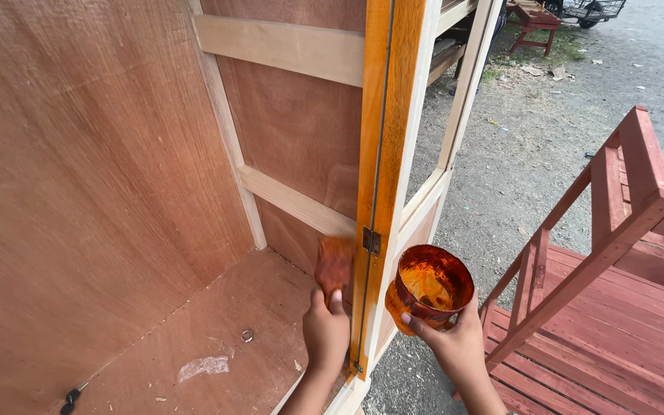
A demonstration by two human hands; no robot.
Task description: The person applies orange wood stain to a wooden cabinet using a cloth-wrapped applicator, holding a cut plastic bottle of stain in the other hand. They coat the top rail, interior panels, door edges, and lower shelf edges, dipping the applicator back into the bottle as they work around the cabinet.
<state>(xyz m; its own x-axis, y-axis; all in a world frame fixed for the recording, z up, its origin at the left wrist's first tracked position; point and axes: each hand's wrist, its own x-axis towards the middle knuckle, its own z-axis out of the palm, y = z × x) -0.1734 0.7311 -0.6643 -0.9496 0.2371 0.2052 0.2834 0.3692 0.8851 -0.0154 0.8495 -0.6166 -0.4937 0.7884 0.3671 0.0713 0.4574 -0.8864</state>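
Observation:
My left hand [325, 332] reaches into an open plywood cabinet [101, 192] and presses an orange-stained rag [335, 263] against the inner edge of the front post [382, 154], just left of a small metal hinge [371, 240]. The post is coated glossy orange on its face. Outside the cabinet, to the right of the post, my right hand [459, 347] grips a clear plastic cup [429, 287] smeared with orange stain, with a little liquid at its bottom.
Pale wooden rails [280, 46] cross the cabinet's back panel. On its floor lie a small metal ring [247, 335], a scrap of clear plastic [203, 367] and a dark tool [72, 397]. A red-painted wooden bench [624, 253] stands at right on gravel ground [516, 154].

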